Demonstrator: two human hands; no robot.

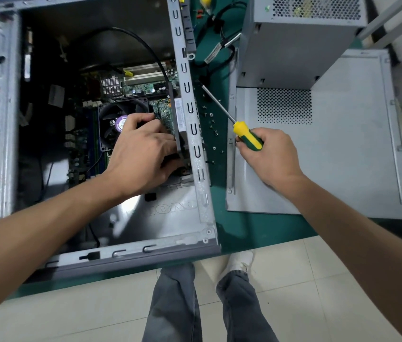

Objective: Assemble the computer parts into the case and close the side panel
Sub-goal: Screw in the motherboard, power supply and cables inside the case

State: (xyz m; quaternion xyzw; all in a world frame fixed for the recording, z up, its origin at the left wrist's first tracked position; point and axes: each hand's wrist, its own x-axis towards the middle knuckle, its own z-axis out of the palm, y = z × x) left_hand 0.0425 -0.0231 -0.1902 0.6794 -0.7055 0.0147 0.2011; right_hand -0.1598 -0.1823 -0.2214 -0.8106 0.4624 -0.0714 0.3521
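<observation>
Head camera looks steeply down, close, edges perhaps warped.

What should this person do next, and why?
Probably bring the screwdriver across to the card. The left hand steadies that card against the case wall, the right hand grips the tool outside, and loose screws lie nearby.
</observation>
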